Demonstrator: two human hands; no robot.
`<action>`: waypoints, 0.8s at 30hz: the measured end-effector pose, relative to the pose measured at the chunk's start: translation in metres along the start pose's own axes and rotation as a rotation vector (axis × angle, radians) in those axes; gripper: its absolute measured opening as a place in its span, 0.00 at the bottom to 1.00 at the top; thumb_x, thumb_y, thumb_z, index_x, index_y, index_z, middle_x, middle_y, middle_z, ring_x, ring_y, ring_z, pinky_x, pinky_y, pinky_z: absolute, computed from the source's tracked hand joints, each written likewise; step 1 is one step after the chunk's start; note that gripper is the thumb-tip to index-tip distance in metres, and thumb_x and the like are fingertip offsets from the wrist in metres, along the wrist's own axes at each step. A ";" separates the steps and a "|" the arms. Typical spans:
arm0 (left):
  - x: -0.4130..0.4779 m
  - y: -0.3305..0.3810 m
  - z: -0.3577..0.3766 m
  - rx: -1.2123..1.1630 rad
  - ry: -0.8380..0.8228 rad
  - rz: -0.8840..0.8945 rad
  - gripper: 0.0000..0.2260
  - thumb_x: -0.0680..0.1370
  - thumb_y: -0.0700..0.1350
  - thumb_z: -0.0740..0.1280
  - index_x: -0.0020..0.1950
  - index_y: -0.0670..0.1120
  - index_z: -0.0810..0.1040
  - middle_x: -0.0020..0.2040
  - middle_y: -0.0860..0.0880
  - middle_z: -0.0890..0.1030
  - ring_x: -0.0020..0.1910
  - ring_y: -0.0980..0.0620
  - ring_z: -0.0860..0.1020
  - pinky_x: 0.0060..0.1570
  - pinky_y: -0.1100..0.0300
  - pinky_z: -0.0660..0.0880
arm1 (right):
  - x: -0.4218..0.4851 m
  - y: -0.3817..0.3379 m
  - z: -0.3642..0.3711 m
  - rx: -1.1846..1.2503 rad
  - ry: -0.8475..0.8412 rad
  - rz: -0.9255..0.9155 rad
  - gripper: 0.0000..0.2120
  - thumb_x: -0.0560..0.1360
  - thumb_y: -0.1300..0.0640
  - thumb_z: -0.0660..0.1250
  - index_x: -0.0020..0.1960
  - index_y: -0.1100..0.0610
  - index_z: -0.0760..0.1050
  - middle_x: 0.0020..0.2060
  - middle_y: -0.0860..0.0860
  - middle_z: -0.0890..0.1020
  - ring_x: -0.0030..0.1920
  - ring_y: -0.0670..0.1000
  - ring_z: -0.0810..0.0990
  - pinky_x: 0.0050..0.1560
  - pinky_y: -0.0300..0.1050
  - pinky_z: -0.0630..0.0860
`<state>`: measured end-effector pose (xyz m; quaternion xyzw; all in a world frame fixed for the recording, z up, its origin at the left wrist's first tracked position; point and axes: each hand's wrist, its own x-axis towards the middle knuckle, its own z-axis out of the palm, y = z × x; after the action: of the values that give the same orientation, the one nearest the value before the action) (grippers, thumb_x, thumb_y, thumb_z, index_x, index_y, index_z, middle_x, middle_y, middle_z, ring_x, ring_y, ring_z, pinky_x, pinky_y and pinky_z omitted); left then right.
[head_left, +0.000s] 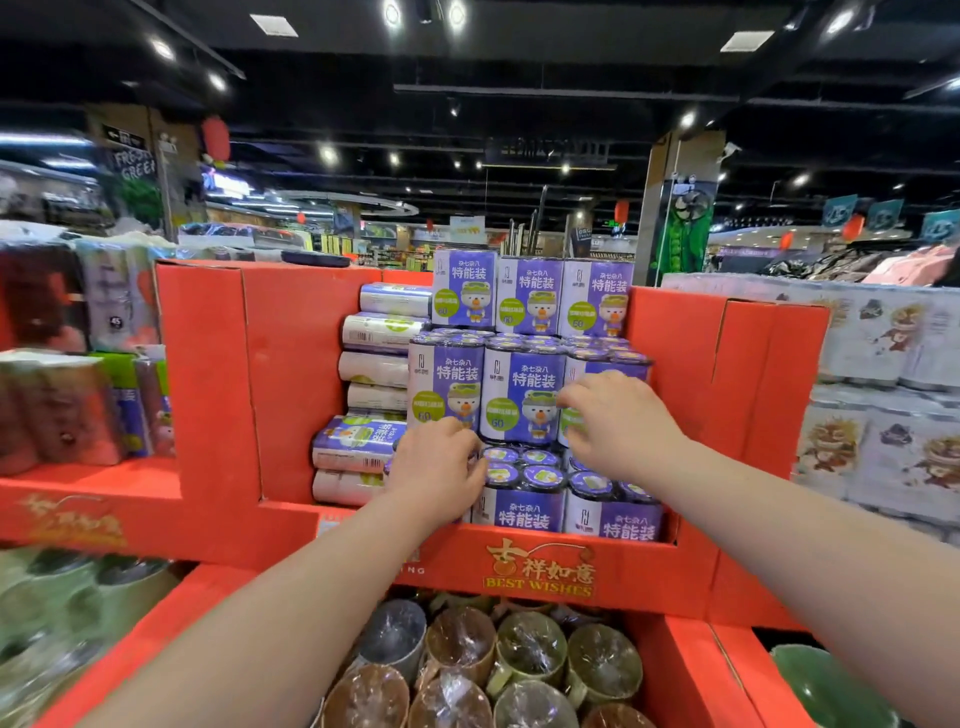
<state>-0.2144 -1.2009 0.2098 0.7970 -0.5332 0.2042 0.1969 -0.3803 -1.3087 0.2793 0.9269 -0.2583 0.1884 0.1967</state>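
Gripping purple packs (522, 389): left hand (436, 470), right hand (621, 423) | red carton (291, 364) flanking | cups (530, 649) below

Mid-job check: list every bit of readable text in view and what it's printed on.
"特能装": large white print on each purple pack.
"杂七杂八": small line above it.
"60": green circle on those packs.
"吉祥如意" and "BEST WISHES": gold, front of the red cardboard display.
"FRE… GREE…": chalkboard sign, partly blurred.
"45": round badge on a wrapped bundle, left.
Barcodes, small print, distant hanging signs: unreadable.
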 end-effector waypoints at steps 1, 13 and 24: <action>-0.008 0.003 -0.002 -0.002 0.024 -0.012 0.15 0.78 0.53 0.61 0.56 0.46 0.80 0.55 0.47 0.78 0.57 0.44 0.75 0.54 0.53 0.71 | -0.006 -0.009 0.001 0.035 -0.019 -0.030 0.17 0.76 0.53 0.60 0.64 0.52 0.73 0.59 0.51 0.77 0.61 0.56 0.73 0.59 0.51 0.71; -0.177 -0.026 -0.015 0.242 -0.229 -0.228 0.15 0.77 0.55 0.59 0.59 0.49 0.74 0.57 0.49 0.74 0.58 0.46 0.72 0.52 0.53 0.67 | -0.067 -0.148 0.037 0.287 -0.179 -0.405 0.16 0.75 0.49 0.61 0.61 0.51 0.75 0.57 0.52 0.78 0.60 0.57 0.74 0.59 0.50 0.72; -0.376 -0.063 -0.069 0.132 -0.399 -0.528 0.24 0.73 0.57 0.49 0.58 0.45 0.73 0.57 0.47 0.73 0.59 0.45 0.72 0.54 0.52 0.73 | -0.167 -0.308 0.038 0.425 -0.347 -0.689 0.15 0.75 0.49 0.60 0.60 0.51 0.74 0.58 0.53 0.77 0.62 0.57 0.74 0.58 0.49 0.71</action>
<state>-0.2947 -0.8526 0.0608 0.9429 -0.3219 0.0201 0.0828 -0.3338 -1.0155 0.0892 0.9967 0.0810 0.0022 0.0067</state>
